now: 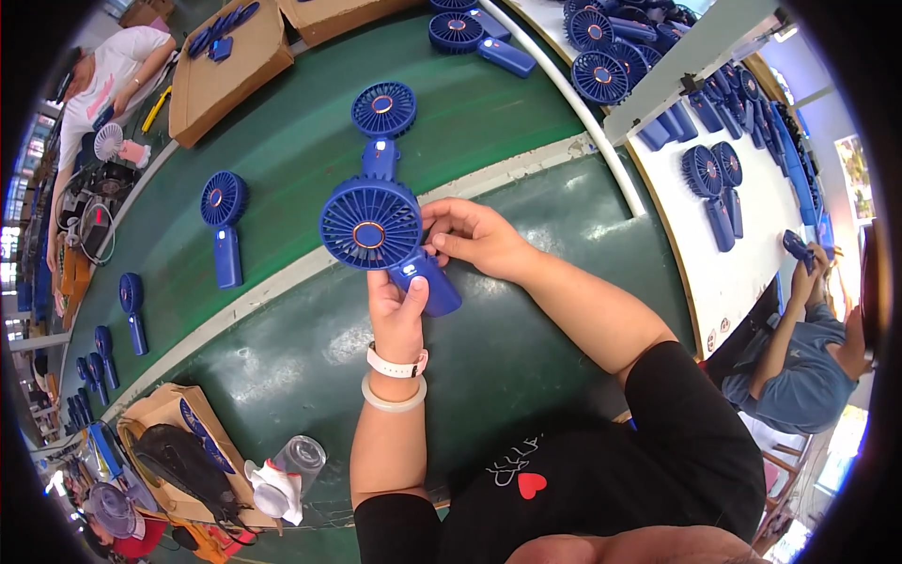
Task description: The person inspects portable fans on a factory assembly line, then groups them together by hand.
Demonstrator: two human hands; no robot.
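Observation:
A blue handheld fan (371, 224) is held up in front of me, its round grille facing up and its handle slanting down to the right. My left hand (399, 315) is closed round the top of that handle, thumb on its front near a small light-coloured spot. At the right edge of the grille is my right hand (474, 240), fingers bent and thumb drawn in toward them. Whatever lies between its fingertips is too small to make out. Just beyond, a second blue fan (384, 110) lies on the green belt, its handle end hidden behind the held one.
More blue fans, one nearby (224, 197), lie along the belt to the left. A cardboard box (230, 89) stands at the far left. Fans cover a white table (681, 207) at right, where a person works. Another cardboard box (169, 404) and a clear cup (303, 455) stand lower left.

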